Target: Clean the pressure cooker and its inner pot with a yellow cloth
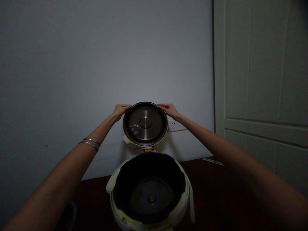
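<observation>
An electric pressure cooker (113, 205) with a worn cream rim stands with its lid (156, 120) raised on the hinge at the back. The lid's metal underside faces me, with a dark seal around it and a small round valve cover at lower left. My left hand (121, 110) grips the lid's upper left edge, fingers partly hidden behind it. At the upper right edge, my right hand (169, 109) holds the same lid. Inside the dark cooker body, a round plate (139, 200) with a small central disc is visible at the bottom.
Behind the lid is a pale wall with a white socket panel (177, 126). A panelled door (260, 96) stands to the right. The cooker rests on a dark reddish table (211, 199), where a flat strip (213, 161) lies near the wall. A dark rounded object (72, 211) sits at lower left.
</observation>
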Action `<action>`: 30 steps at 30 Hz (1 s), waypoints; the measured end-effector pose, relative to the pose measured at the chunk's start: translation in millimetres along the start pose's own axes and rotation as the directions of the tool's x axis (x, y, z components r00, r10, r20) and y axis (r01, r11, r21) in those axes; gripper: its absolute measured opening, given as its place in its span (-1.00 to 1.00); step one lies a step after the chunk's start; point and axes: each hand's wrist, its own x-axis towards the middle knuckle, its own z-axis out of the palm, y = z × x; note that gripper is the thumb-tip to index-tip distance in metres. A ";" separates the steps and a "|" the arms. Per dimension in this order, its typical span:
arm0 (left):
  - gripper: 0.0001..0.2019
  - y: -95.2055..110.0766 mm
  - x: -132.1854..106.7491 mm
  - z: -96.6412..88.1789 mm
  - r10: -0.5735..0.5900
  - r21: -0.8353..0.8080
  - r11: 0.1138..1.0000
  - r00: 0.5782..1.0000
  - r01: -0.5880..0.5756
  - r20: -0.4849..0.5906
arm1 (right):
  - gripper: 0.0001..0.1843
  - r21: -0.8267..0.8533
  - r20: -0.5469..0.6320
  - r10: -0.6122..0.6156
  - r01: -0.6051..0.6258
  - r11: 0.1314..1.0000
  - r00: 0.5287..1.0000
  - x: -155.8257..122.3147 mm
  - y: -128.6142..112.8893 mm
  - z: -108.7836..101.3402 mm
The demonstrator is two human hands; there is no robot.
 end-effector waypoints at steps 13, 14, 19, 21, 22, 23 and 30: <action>-0.86 -19.9 21.8 2.9 -0.072 0.025 0.997 0.997 0.073 -0.029 | -0.71 -0.017 -0.037 -0.025 0.025 1.000 0.999 29.1 34.1 14.1; -0.86 -21.0 23.0 2.9 -0.077 0.024 0.997 0.997 0.077 -0.029 | -0.70 -0.020 -0.038 -0.024 0.024 1.000 0.999 29.9 35.4 14.9; -0.83 -25.1 26.4 2.3 -0.081 0.033 0.996 0.995 0.083 -0.052 | -0.69 -0.031 -0.047 -0.021 0.019 0.999 0.999 32.0 38.8 18.7; -0.83 -25.7 26.6 2.2 -0.078 0.037 0.996 0.995 0.081 -0.061 | -0.69 -0.033 -0.045 -0.025 0.023 0.999 0.999 31.6 38.8 19.2; -0.83 -25.9 26.5 2.4 -0.077 0.039 0.996 0.995 0.080 -0.064 | -0.69 -0.034 -0.042 -0.027 0.026 0.999 0.999 31.2 38.6 19.3; -0.84 -25.9 26.2 2.7 -0.076 0.040 0.996 0.995 0.078 -0.068 | -0.68 -0.036 -0.040 -0.030 0.029 0.999 0.999 30.7 38.3 19.4; -0.82 -26.7 19.9 7.7 -0.033 0.039 0.998 0.989 0.039 -0.146 | -0.67 -0.070 -0.046 -0.050 0.047 0.996 0.998 30.6 39.1 23.6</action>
